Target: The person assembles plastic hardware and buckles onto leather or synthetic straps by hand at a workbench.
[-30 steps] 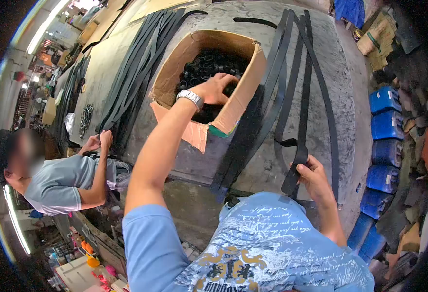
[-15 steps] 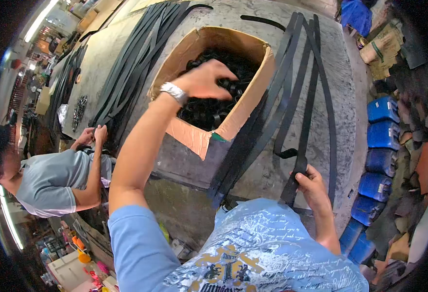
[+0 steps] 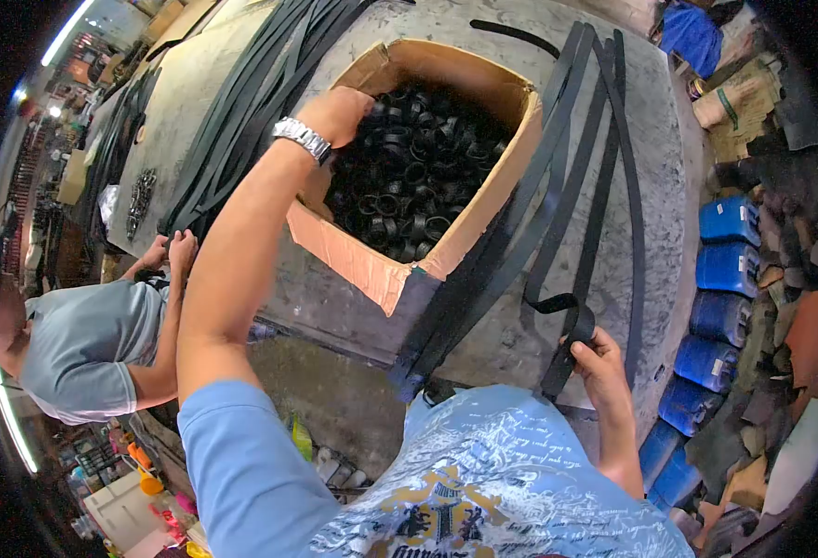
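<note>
My left hand, with a metal watch on the wrist, is over the left side of an open cardboard box. Its fingers are curled closed, and what they hold, if anything, cannot be made out. Many small black rings fill the box. At the lower right, my right hand pinches a black strap whose upper part bends in a loop. Other long black straps lie on the grey table beside the box.
At the left a co-worker in a grey shirt has both hands near another bundle of black straps. Blue containers line the right side by piled dark scraps. A short black strip lies behind the box.
My left hand has moved left from above the rings to the box's left side, and its spread fingers have curled in. The strap at my right hand now loops over more.
</note>
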### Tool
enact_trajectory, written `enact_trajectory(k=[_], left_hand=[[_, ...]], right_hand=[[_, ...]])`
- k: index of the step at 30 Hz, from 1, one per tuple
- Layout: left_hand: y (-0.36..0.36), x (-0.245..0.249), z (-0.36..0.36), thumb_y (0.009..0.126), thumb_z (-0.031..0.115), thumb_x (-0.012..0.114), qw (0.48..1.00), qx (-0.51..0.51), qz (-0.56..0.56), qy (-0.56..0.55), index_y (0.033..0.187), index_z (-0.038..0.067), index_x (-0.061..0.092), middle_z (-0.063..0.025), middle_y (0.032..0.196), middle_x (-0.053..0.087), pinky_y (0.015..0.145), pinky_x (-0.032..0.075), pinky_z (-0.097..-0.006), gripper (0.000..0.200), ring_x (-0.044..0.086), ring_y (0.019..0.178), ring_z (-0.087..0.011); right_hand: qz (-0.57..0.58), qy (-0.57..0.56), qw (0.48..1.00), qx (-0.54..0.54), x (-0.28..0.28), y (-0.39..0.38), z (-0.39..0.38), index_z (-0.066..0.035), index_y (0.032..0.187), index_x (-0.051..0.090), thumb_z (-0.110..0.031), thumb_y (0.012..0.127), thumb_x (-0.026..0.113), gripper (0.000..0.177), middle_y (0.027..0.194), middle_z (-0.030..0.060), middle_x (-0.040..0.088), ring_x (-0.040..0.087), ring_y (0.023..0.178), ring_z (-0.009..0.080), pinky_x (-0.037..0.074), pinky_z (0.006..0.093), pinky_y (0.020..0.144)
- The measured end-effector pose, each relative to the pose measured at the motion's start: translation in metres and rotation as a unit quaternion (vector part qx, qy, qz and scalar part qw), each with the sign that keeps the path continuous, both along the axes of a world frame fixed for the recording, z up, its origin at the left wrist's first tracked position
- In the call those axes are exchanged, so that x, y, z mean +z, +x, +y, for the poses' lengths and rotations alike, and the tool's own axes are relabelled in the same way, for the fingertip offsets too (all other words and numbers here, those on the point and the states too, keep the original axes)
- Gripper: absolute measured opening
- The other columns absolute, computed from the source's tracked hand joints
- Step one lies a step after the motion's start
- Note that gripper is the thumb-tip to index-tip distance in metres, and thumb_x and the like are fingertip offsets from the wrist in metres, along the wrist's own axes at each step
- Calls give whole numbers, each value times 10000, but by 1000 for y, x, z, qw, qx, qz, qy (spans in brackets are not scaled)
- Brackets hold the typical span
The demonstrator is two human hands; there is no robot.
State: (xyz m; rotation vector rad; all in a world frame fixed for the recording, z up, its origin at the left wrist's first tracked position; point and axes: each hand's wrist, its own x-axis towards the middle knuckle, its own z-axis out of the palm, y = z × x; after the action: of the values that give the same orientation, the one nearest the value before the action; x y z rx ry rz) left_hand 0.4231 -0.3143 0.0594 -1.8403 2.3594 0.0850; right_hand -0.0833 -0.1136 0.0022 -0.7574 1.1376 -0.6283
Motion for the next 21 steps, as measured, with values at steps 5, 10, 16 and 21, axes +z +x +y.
enact_trajectory(k=[5,10,16,21], left_hand=[[-7,9,15,783,-7,593,999,12,-19,-41,1101,3,503,-209,877,653,764,523,-456,330,634,901,-396],[-10,0,19,815,150,671,999,-27,-11,-22,864,-32,584,-220,853,639,784,506,-470,208,623,885,-400],[-43,25,19,810,268,714,998,58,2,-21,882,21,587,-197,887,643,802,495,-494,287,624,898,-394],[-52,-7,0,808,164,676,978,-109,174,-43,1023,57,597,-158,1075,599,852,497,-456,253,586,1032,-362]], right_hand=[[8,7,1000,10,3,7,-5,-56,1062,619,-217,841,713,289,933,18,668,588,758,76,438,222,623],[20,8,1000,8,8,13,-9,-56,1059,622,-243,828,727,316,934,13,667,584,754,77,439,221,623],[50,14,999,7,5,13,-9,-58,1056,625,-255,815,743,333,933,14,667,586,751,85,441,226,616],[33,28,999,2,6,18,-8,-55,1056,624,-244,816,739,326,942,31,673,597,759,92,449,232,619]])
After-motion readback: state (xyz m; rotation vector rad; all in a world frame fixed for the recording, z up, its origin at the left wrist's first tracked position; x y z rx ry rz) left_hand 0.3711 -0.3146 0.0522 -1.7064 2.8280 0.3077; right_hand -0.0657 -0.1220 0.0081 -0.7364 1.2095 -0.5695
